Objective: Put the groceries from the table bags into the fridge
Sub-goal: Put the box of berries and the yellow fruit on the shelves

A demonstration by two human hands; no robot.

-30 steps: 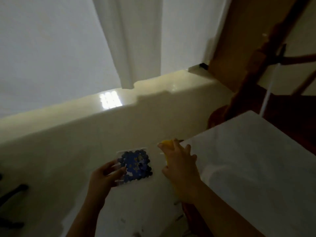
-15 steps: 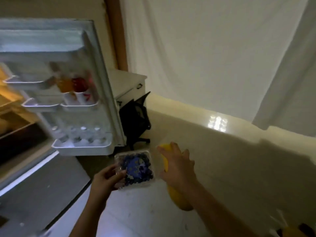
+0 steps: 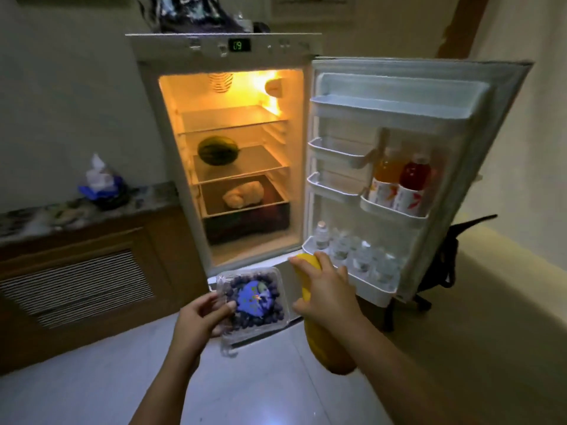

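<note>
Straight ahead of me the fridge (image 3: 233, 154) stands with its door (image 3: 408, 167) swung wide to the right and its inside lit orange. On the second glass shelf I see a dark green striped melon (image 3: 218, 150), and on the shelf below it a pale lumpy bundle (image 3: 243, 195) that I cannot identify. A green display (image 3: 239, 45) glows on the panel above the opening.

My left hand (image 3: 201, 314) is closed around the near left corner of a clear blueberry box (image 3: 253, 302), thumb on the lid and fingers under it; the box is held roughly level in front of the fridge's bottom edge, and a blue label shows through the lid. My right hand (image 3: 326, 294) is wrapped round the upper part of a long yellow fruit (image 3: 329, 348), whose top pokes out above my fingers and whose lower end hangs below my wrist. The two things are near each other but apart.

On the door, an orange bottle (image 3: 387, 176) and a red bottle (image 3: 412, 182) stand side by side in a middle bin, and small water bottles (image 3: 352, 253) fill the bottom rack, just behind my right hand. Left of the fridge runs a wooden cabinet (image 3: 76, 271) with a tissue box (image 3: 101, 182) on its stone top.
</note>
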